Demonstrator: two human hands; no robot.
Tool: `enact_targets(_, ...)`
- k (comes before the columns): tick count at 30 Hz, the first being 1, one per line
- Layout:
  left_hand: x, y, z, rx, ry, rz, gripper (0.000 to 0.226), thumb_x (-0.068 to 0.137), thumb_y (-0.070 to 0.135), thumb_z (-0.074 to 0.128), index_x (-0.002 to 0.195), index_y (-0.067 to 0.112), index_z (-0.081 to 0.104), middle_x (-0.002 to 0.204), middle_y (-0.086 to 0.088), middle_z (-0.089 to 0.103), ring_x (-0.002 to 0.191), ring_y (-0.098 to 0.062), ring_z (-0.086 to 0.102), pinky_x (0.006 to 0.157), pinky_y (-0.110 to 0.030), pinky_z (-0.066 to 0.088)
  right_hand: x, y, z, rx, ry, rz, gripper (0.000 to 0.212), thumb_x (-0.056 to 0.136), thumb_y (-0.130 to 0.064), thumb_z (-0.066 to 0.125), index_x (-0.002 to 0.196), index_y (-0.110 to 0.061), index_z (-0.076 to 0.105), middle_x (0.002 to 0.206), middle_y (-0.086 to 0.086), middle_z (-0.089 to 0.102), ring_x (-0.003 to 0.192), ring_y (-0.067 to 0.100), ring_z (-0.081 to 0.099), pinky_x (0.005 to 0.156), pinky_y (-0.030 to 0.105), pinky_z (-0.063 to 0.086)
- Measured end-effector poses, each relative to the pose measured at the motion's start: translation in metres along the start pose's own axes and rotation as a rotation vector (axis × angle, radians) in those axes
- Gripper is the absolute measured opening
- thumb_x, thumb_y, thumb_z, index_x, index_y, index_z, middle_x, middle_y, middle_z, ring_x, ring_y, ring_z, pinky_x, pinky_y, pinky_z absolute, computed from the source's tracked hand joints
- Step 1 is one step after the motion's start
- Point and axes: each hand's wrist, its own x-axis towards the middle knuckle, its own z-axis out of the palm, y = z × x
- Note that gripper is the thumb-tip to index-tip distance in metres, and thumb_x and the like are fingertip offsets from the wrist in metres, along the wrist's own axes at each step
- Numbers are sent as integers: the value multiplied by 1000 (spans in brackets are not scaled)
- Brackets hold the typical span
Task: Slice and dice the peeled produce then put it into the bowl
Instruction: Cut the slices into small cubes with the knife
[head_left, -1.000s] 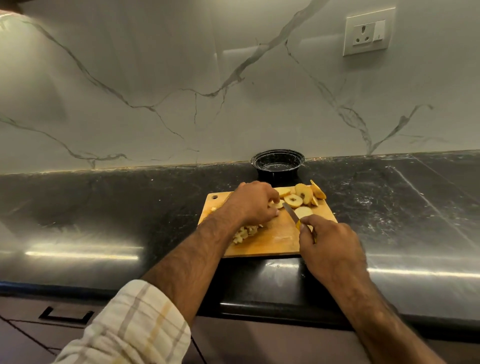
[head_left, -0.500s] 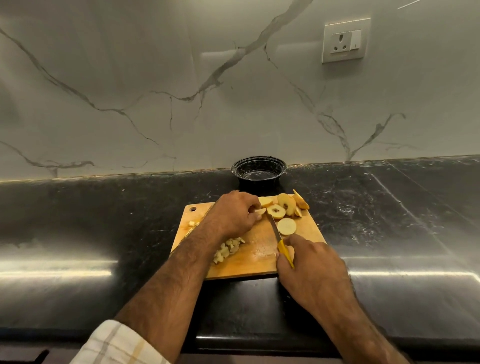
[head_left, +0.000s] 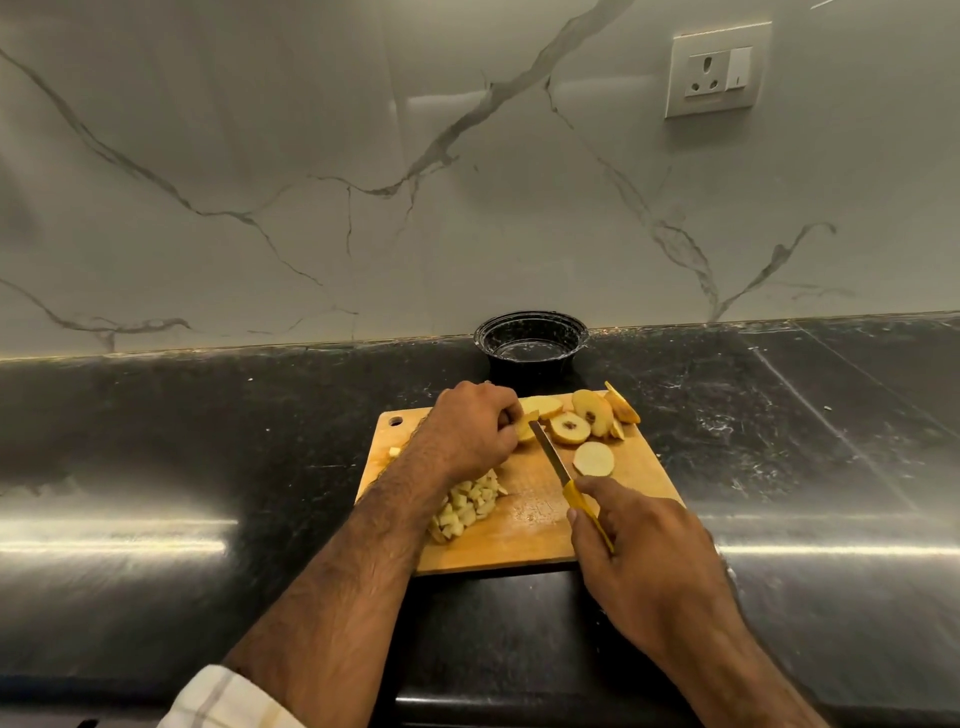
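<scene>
Rectangular wooden cutting board (head_left: 524, 525) lies on the glossy black stone tabletop (head_left: 208, 467), taken here as landmark. Left hand (head_left: 467, 431) sits over the board's far-left part, fingers curled down onto a pale yellow peeled fruit slice (head_left: 525, 434) and pinning it to the wood. Right hand (head_left: 639, 556) is at the board's near-right corner, fist closed around the yellow handle of a small steel-bladed knife (head_left: 558, 467); the blade runs diagonally toward the far side, tip just beside the held slice. Whether the edge touches the slice is not clear. Cluster of round cored fruit slices (head_left: 582, 415) lies at the board's far-right corner, some overlapping and leaning on each other. One plain round slice (head_left: 594, 459) lies flat just right of the blade. Heap of small diced fruit cubes (head_left: 467, 506) lies on the board's near-left part, partly hidden by the left forearm. Round black plastic bowl (head_left: 531, 343) stands on the tabletop just beyond the board's far edge, against the white veined marble wall (head_left: 311, 156). White wall socket (head_left: 714, 70) is mounted high on the wall, beyond and right of the board.
</scene>
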Motion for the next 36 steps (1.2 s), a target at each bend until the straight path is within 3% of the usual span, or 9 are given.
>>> enact_targets(4,0,0,1,-57,57,20,19,96,25,68,114,26,72,101,10,68,96,-7,64,93,-37,61,3,1,0,-55,-43,26,45,105,-50,45,147,-37,54,80,-20,52,80,5,53,73,26,42)
enact_targets(9,-2,-4,-2,-147,255,43,19,84,32,61,97,31,74,79,17,67,78,-4,65,90,-51,59,8,4,0,-147,-81,44,42,105,-48,41,142,-35,56,104,-13,70,86,8,55,78,29,47)
enact_targets(13,-5,-7,-11,-307,415,80,17,88,18,69,103,26,67,76,9,68,70,-9,66,72,-39,62,10,3,4,-144,-80,27,48,106,-49,40,151,-36,50,104,-16,69,83,5,51,74,26,41)
enact_targets(17,-13,-4,-20,-415,284,120,24,87,8,69,99,28,66,76,4,69,72,-14,67,67,-38,62,5,2,4,-76,27,55,37,101,-42,56,135,-32,68,54,-17,43,54,6,49,58,21,33)
enact_targets(20,-17,3,-21,-399,64,140,23,87,4,68,94,26,71,85,2,70,80,-16,67,76,-44,63,1,5,0,-24,88,76,29,94,-33,67,121,-30,77,42,-18,36,50,3,54,50,15,28)
enact_targets(24,-18,8,-17,-341,-213,95,26,91,10,69,102,34,70,92,6,71,85,-9,69,94,-49,59,2,9,2,-47,79,61,29,92,-31,66,118,-32,77,47,-20,40,45,6,49,51,18,30)
enact_targets(27,-14,3,-10,-235,-264,70,20,92,24,74,104,40,69,88,15,71,82,1,65,111,-59,43,3,13,7,-51,66,59,35,96,-40,62,130,-34,68,54,-17,42,53,7,51,59,26,41)
enact_targets(31,-12,5,-11,-134,-277,68,17,91,38,80,107,36,74,99,15,69,102,-4,61,120,-56,26,3,17,9,-84,-19,108,47,98,-61,52,141,-40,52,72,-16,49,80,9,58,81,35,54)
enact_targets(36,-14,5,-11,-85,-320,110,24,93,35,78,114,41,70,115,22,61,111,0,54,116,-55,29,2,18,10,-114,-54,109,50,100,-59,46,146,-40,47,81,-14,53,86,12,56,79,36,51)
